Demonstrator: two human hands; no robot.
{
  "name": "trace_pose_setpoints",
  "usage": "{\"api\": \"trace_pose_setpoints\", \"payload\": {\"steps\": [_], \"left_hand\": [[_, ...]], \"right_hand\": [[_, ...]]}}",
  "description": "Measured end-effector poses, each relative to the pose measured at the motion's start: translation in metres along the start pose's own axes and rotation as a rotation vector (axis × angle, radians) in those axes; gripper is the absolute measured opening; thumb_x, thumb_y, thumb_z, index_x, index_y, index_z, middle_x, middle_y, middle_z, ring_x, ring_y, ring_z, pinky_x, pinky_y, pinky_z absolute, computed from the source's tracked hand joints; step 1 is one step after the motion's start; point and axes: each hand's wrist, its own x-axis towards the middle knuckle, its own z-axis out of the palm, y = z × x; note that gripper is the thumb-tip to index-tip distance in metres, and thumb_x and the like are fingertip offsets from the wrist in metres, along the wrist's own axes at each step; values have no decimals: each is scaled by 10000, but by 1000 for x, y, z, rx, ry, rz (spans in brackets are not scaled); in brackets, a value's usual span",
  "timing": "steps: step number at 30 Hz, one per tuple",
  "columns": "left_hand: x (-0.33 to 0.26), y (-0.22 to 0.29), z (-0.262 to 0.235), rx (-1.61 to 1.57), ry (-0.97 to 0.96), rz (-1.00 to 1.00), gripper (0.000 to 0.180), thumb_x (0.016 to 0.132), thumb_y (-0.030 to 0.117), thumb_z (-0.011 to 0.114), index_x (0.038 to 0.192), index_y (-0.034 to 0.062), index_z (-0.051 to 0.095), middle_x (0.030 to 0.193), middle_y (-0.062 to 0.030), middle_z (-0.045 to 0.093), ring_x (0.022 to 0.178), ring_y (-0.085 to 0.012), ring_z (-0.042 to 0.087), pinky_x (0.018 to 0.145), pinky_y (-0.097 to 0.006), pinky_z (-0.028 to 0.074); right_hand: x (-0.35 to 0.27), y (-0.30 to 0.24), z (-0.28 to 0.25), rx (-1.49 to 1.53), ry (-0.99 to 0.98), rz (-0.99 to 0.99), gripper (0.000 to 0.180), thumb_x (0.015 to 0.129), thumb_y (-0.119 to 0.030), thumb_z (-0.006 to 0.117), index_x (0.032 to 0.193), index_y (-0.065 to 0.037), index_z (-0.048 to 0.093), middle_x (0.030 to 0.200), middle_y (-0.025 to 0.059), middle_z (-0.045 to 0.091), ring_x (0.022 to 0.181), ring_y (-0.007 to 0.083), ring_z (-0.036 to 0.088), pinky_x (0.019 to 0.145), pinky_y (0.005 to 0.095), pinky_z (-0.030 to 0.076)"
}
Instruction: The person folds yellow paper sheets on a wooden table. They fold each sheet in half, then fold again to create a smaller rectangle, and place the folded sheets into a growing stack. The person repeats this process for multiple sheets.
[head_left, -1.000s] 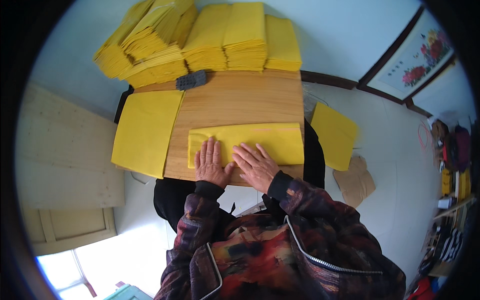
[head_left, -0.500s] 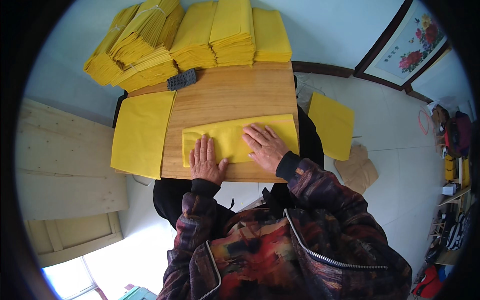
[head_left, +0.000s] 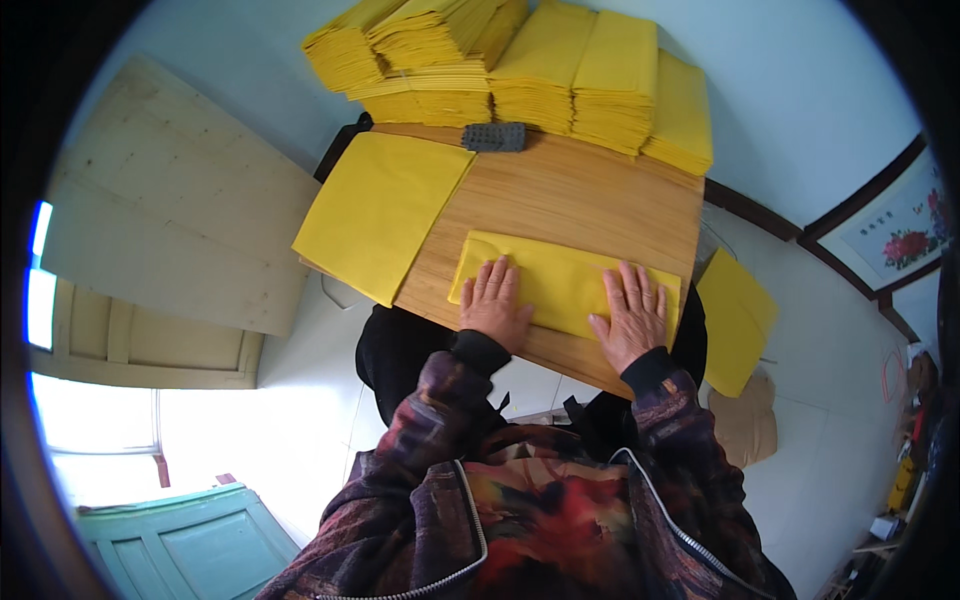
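A folded yellow paper sheet [head_left: 562, 285] lies as a long strip along the near edge of the wooden table [head_left: 560, 195]. My left hand [head_left: 494, 308] rests flat on its left end, fingers stretched out. Toward its right end my right hand [head_left: 634, 318] also lies flat, with the fingers slightly spread. Both palms reach over the strip's near edge. To the left of the strip, larger flat yellow sheets [head_left: 375, 215] lie at the table's left side, apart from my hands.
Several stacks of folded yellow paper [head_left: 610, 80] line the table's far edge, some tied in bundles. A dark grey textured object [head_left: 494, 137] sits before them. Right of the table are another yellow sheet [head_left: 738, 320] and a brown piece [head_left: 745, 420]. Wooden boards [head_left: 180, 190] lean at left.
My right hand has slid along the strip to its right end and nearer the front edge. My left hand stays flat at the left end. The whole view has turned.
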Motion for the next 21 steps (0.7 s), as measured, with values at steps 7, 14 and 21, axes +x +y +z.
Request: {"api": "trace_pose_setpoints", "payload": {"steps": [7,14,21], "left_hand": [[30,74,29,-137,-31,243,667,879,433,499,1412,69,327,1513,-98,235,1405,-265,188,1135,-447,129],[30,23,15,3,13,37,731,852,455,534,1434,85,293,1524,-84,215,1407,-251,185,1134,-440,126],[23,-31,7,54,103,-139,696,865,424,530,1437,111,289,1515,-61,246,1399,-262,208,1127,-443,159]], "right_hand": [[2,2,10,-51,-18,41,599,845,-340,517,1394,-157,365,1488,94,267,1383,311,203,1105,535,130],[-1,1,1,1,28,-41,694,792,-342,640,1391,-150,347,1493,86,249,1377,311,216,1094,549,152],[2,-2,-6,-1,-38,13,731,771,-360,674,1390,-139,352,1483,84,268,1372,301,223,1099,530,150]]}}
